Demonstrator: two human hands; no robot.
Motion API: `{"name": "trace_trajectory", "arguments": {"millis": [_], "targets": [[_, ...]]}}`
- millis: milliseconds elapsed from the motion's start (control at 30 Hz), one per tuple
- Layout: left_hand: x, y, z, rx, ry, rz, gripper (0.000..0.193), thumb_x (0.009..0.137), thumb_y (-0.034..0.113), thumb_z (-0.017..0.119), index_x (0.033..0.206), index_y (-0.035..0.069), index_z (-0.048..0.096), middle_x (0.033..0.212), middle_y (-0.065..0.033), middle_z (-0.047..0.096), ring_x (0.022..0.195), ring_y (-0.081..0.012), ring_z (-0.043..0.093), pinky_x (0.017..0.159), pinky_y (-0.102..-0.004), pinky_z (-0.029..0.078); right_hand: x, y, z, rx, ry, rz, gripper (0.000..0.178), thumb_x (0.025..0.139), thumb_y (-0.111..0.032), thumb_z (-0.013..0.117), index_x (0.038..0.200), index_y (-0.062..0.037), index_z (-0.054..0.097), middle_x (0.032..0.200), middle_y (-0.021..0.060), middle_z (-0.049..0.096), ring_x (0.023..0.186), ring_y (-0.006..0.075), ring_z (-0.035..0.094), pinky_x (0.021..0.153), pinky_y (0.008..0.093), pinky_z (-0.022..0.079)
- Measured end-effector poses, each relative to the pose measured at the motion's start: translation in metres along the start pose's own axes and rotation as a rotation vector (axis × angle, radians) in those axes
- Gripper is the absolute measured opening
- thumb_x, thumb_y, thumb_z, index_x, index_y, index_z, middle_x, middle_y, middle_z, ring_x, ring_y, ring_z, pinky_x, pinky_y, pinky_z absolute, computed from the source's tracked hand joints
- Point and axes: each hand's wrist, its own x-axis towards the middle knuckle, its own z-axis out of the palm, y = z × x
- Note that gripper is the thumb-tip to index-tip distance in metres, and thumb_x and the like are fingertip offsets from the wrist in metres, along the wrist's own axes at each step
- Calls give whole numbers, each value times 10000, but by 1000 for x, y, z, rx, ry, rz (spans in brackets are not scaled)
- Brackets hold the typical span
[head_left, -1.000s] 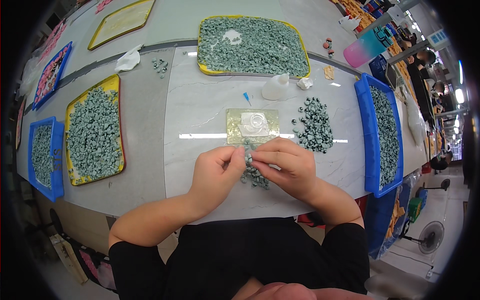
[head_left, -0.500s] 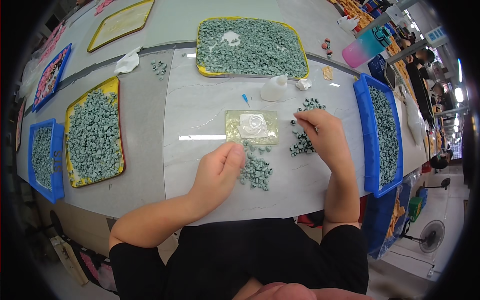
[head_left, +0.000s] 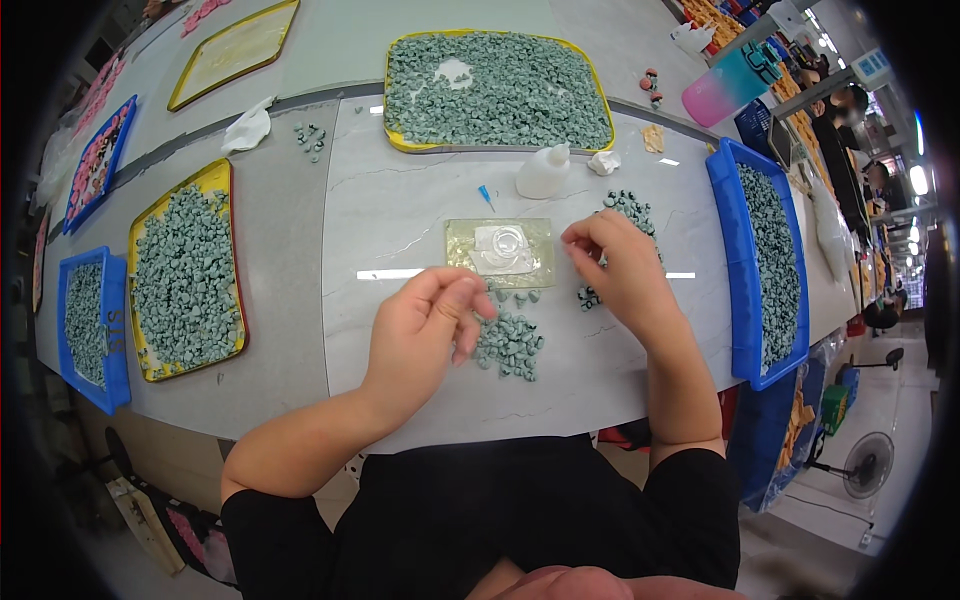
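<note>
My left hand [head_left: 425,325] is held above the table beside a small heap of grey-green pebble-like pieces [head_left: 511,345]. Its thumb and forefinger are pinched together, the other fingers loosely curled; whatever they hold is hidden. My right hand [head_left: 622,265] hovers over a second heap of pieces with dark, shiny parts [head_left: 628,206], partly covering it. Its fingers bend toward the thumb in a pinch, and I cannot make out anything between them. Between the hands lies a greenish pad [head_left: 461,262] bearing a white sheet [head_left: 492,262] and a clear round dish [head_left: 512,240].
Beyond the pad are a white squeeze bottle [head_left: 543,174], a blue dispensing needle [head_left: 485,194] and crumpled tissue [head_left: 604,163]. Yellow-rimmed trays of pieces stand at the back [head_left: 400,136] and left [head_left: 238,318]. Blue bins flank the table at right [head_left: 735,270] and left [head_left: 115,330].
My right hand has moved left, away from the dark-tipped heap toward the pad. My left hand has shifted slightly left and its lower fingers have loosened.
</note>
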Motion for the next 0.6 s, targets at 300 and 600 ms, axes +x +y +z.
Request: {"name": "trace_trajectory", "arguments": {"millis": [300, 600], "targets": [[-2, -2, 3, 289, -36, -4, 261, 959, 155, 467, 1091, -32, 592, 734, 12, 501, 547, -38, 364, 490, -181, 313, -1, -7, 3, -100, 228, -199, 74, 815, -11, 591, 888, -9, 602, 856, 105, 599, 775, 254, 583, 676, 304, 468], [-1, -3, 9, 68, 63, 104, 277, 956, 97, 441, 1185, -41, 513, 800, 1, 468, 611, -55, 370, 551, -196, 340, 5, 19, -11, -270, 228, -95, 189, 800, 22, 555, 973, -11, 626, 945, 131, 621, 861, 287, 599, 757, 342, 479]]}}
